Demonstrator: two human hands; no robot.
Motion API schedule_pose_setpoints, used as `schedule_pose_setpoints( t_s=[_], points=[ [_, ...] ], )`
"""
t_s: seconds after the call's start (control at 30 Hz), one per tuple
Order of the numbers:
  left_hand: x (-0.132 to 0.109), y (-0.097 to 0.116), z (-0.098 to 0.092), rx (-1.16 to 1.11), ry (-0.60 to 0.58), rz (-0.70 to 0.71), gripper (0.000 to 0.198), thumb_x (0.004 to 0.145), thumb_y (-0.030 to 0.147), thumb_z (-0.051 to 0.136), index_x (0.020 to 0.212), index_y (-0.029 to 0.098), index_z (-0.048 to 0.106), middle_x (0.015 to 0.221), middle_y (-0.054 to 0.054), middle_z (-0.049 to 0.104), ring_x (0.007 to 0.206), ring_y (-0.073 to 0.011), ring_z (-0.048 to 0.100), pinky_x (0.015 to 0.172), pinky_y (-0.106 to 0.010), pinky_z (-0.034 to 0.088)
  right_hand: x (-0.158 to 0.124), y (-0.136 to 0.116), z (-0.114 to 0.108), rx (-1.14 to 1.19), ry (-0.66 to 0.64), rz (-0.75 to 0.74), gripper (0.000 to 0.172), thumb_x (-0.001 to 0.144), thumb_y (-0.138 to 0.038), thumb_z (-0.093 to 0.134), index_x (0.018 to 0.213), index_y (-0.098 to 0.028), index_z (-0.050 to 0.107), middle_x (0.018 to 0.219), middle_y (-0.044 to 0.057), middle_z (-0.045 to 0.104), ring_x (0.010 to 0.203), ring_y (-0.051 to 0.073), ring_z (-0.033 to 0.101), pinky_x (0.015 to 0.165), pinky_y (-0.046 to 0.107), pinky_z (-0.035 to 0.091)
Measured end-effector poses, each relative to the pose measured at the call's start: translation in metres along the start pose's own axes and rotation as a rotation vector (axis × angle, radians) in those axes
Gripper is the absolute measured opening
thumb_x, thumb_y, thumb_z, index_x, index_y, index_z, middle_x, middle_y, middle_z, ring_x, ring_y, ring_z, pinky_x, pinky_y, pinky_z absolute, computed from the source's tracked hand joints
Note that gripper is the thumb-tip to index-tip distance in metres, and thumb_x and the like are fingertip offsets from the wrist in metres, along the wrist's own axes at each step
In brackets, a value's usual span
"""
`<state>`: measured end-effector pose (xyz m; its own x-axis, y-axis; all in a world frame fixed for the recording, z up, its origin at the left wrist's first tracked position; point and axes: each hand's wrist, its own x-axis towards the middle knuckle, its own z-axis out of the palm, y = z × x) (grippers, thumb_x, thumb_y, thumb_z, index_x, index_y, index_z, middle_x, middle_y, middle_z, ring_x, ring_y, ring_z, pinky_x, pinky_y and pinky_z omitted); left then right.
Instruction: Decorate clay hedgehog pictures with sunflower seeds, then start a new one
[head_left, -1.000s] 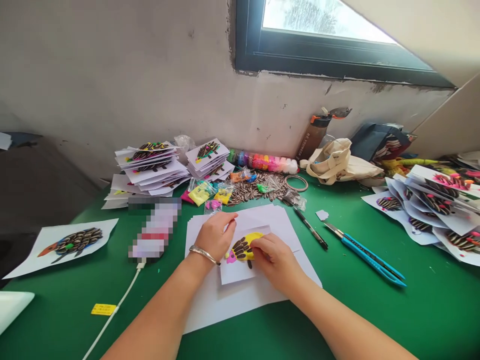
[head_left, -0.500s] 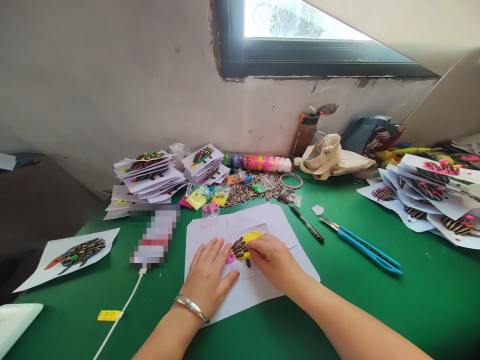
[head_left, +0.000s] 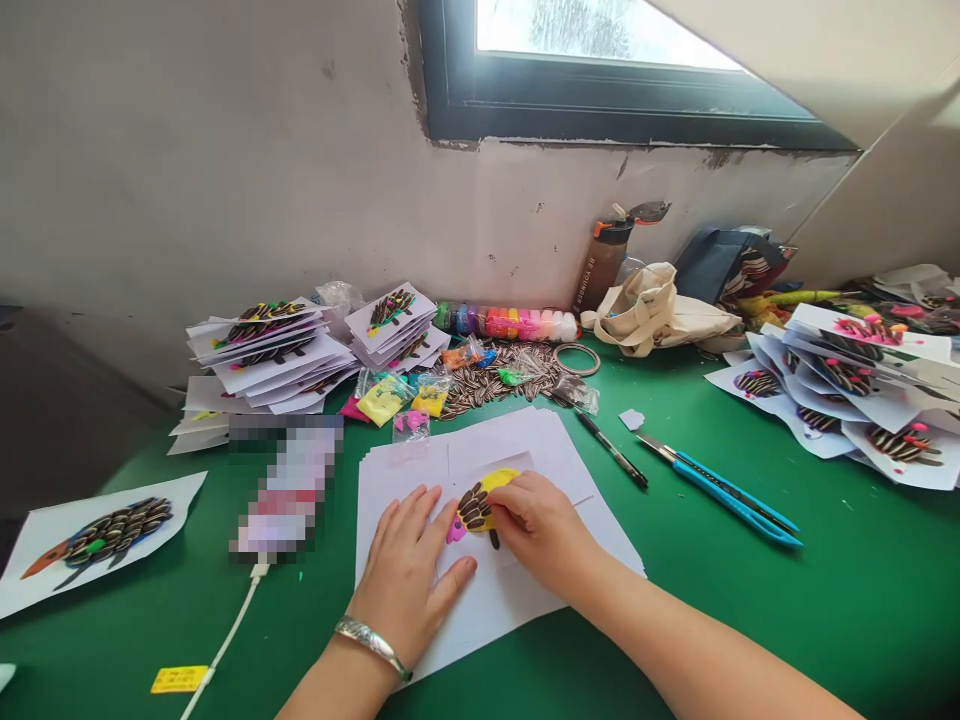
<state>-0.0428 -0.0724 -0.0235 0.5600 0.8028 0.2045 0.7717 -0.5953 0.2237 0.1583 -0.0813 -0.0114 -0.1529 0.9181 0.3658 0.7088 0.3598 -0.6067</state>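
Observation:
A yellow clay body (head_left: 504, 484) with rows of striped sunflower seeds (head_left: 475, 508) and a pink clay head (head_left: 454, 530) lies on a small white card on top of a stack of white paper (head_left: 487, 620). My left hand (head_left: 401, 560), with a silver bangle at the wrist, lies flat with fingers spread on the paper left of the figure. Over the right part of the yellow clay, my right hand (head_left: 544, 530) is pinched at thumb and forefinger. Whatever is between those fingertips is hidden. A dark seed (head_left: 494, 540) juts out below the body.
Behind the paper lie a heap of sunflower seeds (head_left: 480, 385), yellow clay bags (head_left: 382, 398) and a tape ring (head_left: 576, 359). A pen (head_left: 611, 450) and blue craft knife (head_left: 731, 495) lie right. Finished cards are stacked left (head_left: 277, 360) and right (head_left: 847, 390). A white cable (head_left: 232, 640) runs left.
The camera view has shifted a little, so the left-side things sit further left. Both hands keep nearly the same place on the paper, my right still pinched over the yellow clay.

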Motion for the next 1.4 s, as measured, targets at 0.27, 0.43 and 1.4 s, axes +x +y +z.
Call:
schedule_pose_setpoints(
  t_s=[0.27,0.43,1.4],
  points=[
    [0.001,-0.001,0.001,-0.017,0.018,-0.008,0.048,0.081,0.042,0.052,0.126,0.023,0.051,0.133,-0.009,0.048,0.124,-0.0306,0.040,0.100,-0.052,0.036,0.001,-0.001,0.006,-0.063,-0.038,0.013,0.018,0.078,-0.005,0.049,0.070,-0.018,0.057,0.068,0.001,0.054,0.068,0.014,0.047,0.064,0.026,0.035],
    [0.002,0.000,0.001,-0.019,0.013,-0.014,0.047,0.081,0.042,0.054,0.124,0.024,0.052,0.133,-0.009,0.048,0.124,-0.0305,0.040,0.101,-0.052,0.035,0.002,-0.004,0.008,-0.092,-0.063,0.000,0.018,0.076,-0.004,0.047,0.066,-0.018,0.052,0.070,0.002,0.052,0.070,0.015,0.045,0.063,0.026,0.034],
    [0.003,-0.001,0.000,-0.008,0.010,-0.010,0.046,0.082,0.042,0.052,0.124,0.024,0.051,0.133,-0.009,0.048,0.124,-0.0305,0.039,0.100,-0.052,0.036,-0.002,0.002,-0.003,-0.156,-0.112,0.019,0.018,0.081,-0.008,0.048,0.073,-0.019,0.060,0.072,0.002,0.055,0.070,0.015,0.047,0.065,0.028,0.031]
  ],
)
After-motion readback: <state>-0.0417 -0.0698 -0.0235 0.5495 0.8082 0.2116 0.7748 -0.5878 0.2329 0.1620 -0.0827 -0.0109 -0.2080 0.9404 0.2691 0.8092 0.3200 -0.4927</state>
